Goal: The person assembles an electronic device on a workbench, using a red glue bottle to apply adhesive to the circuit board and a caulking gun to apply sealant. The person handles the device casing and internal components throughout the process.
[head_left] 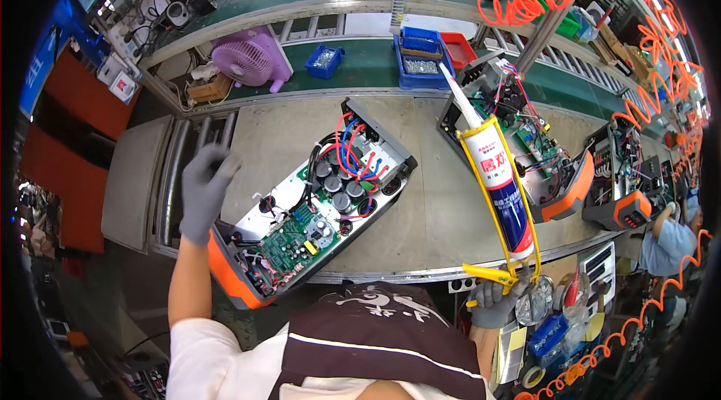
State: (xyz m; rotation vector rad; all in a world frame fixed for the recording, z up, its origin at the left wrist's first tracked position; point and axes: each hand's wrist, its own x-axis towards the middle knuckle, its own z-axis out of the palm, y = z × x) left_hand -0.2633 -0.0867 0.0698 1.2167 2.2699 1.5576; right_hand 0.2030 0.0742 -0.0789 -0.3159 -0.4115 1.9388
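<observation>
My right hand (496,302), in a grey glove, is closed round the grip of a yellow caulking gun (492,272). A white and dark blue sealant cartridge (499,178) sits in its frame, the pale nozzle pointing up and away. My left hand (204,193), also gloved, is raised at the left end of an opened machine unit (319,205). Its thumb and fingers stand apart, and nothing shows between them. The unit lies slanted on the bench, with an orange end panel, green circuit board, black capacitors and red and blue wires exposed.
More opened units (563,182) stand to the right, one partly behind the cartridge. Blue bins (424,81) of small metal parts and a purple fan (251,60) are beyond the bench (390,242). Orange coiled hoses (533,6) hang at upper right. Another person (665,242) is at far right.
</observation>
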